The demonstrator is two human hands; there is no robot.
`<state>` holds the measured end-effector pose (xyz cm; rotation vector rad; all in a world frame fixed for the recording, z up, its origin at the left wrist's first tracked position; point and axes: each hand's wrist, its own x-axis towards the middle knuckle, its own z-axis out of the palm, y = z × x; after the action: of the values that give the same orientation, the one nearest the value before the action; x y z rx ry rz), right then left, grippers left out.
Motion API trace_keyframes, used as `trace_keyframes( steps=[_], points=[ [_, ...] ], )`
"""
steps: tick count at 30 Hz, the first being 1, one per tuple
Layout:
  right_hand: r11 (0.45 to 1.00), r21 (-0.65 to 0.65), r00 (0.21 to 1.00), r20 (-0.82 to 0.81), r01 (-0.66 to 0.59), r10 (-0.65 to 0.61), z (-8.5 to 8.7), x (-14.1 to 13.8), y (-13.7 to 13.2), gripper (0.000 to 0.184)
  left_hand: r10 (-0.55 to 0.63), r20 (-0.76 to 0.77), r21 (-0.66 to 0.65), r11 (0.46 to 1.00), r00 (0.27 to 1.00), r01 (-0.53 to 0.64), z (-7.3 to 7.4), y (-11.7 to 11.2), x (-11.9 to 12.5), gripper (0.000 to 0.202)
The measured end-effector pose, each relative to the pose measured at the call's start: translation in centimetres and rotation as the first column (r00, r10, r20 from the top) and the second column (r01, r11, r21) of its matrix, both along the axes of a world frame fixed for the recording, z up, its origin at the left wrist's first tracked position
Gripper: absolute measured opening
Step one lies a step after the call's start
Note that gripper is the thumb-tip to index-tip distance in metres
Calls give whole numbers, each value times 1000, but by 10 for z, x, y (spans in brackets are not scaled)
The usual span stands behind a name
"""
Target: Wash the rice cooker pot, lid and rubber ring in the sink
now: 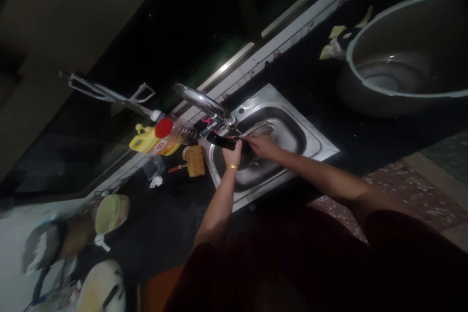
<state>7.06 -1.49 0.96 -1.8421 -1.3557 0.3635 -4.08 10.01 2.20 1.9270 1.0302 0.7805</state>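
Note:
Over the steel sink [310,139], my left hand [232,152] is closed around a thick black handle [218,140], which points to the left under the tap. What the handle belongs to is mostly hidden by my hands, so I cannot make out its kind. My right hand [261,145] is beside it, fingers pressed together at the handle's right end; whether something small is in them is too blurred to tell. Behind my right hand, a shiny rounded thing [266,129] shows in the basin. The chrome tap [204,102] arches above the sink's left side.
Left of the sink are a brown sponge [195,161], a yellow jug [148,142] and a clear bottle with a red cap [164,127]. A large metal pot [356,70] stands at the right. A light green container [107,214] is at the lower left.

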Motion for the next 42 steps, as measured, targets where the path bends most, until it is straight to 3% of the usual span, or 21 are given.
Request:
trace_keyframes(
  steps=[3,6,12,17,20,23,30,36,42],
  points=[
    [989,65,990,-59,130,-127,-7,-12,-1,35,12,-29,-20,1000,1000,-13,-1,-2,0,29],
    [989,1,989,-26,146,-146,-6,-12,3,35,46,-28,-45,998,999,-48,0,-4,0,29],
    [983,-131,992,4,-126,127,18,17,15,32,138,67,-57,989,988,-134,-2,-11,-2,29],
    [918,-252,947,13,-306,320,13,33,5,23,239,113,-100,969,964,-228,0,-14,0,24],
    [956,-166,971,-48,-240,235,10,38,1,23,298,119,-99,953,947,-288,1,-19,-1,23],
    [988,-68,987,-85,-142,136,16,34,8,23,279,140,-79,959,950,-271,1,-27,-3,22],
    [983,-168,987,127,-79,101,29,19,12,31,301,145,-109,952,943,-287,0,-35,-2,24],
    [969,-153,966,140,-196,218,20,14,3,38,338,181,-131,939,924,-318,-6,-27,-3,23],
    [940,-207,939,160,-271,305,18,22,13,36,317,220,-136,946,922,-293,-8,-30,-4,24]
  ],
)
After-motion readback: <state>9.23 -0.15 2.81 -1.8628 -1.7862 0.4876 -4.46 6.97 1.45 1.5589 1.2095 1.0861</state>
